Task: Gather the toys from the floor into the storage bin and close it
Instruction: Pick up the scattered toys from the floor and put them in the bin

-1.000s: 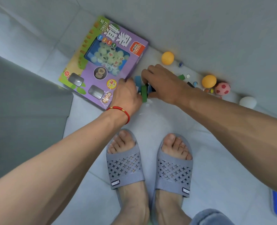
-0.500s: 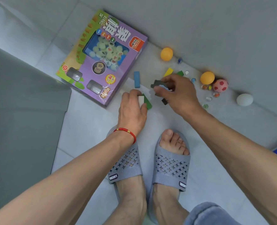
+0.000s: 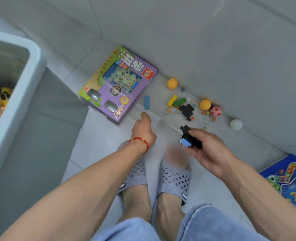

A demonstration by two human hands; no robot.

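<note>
1. Head view: the right hand [image 3: 211,153] pinches flat black jigsaw-like pieces [image 3: 189,139], one with a pale blue face, its thumb on top and its fingers curled under.
2. The left hand [image 3: 142,130], a red string bracelet [image 3: 140,140] at its wrist, has its fingers curled downward; what it holds, if anything, is hidden.
3. The bin [image 3: 13,110], smooth pale grey plastic with a rounded rim, stands open at the left with yellow toys [image 3: 1,98] inside.
4. A glossy purple box [image 3: 119,84] with a clear window over round pale pieces lies flat on the floor [image 3: 109,140].
5. Near it lie a blue block [image 3: 146,102], a yellow block [image 3: 172,100] and a green block [image 3: 179,102], a black puzzle piece [image 3: 187,111], two orange balls [image 3: 172,83], a pink football [image 3: 215,111], a white ball [image 3: 236,124] and small marbles [image 3: 205,112].
6. A blue game board [image 3: 291,178] lies at the right edge.
7. The floor is large pale grey tiles meeting a grey tiled wall [image 3: 213,40].
8. Grey perforated slippers [image 3: 175,178] and jeans [image 3: 204,223] show below.
</note>
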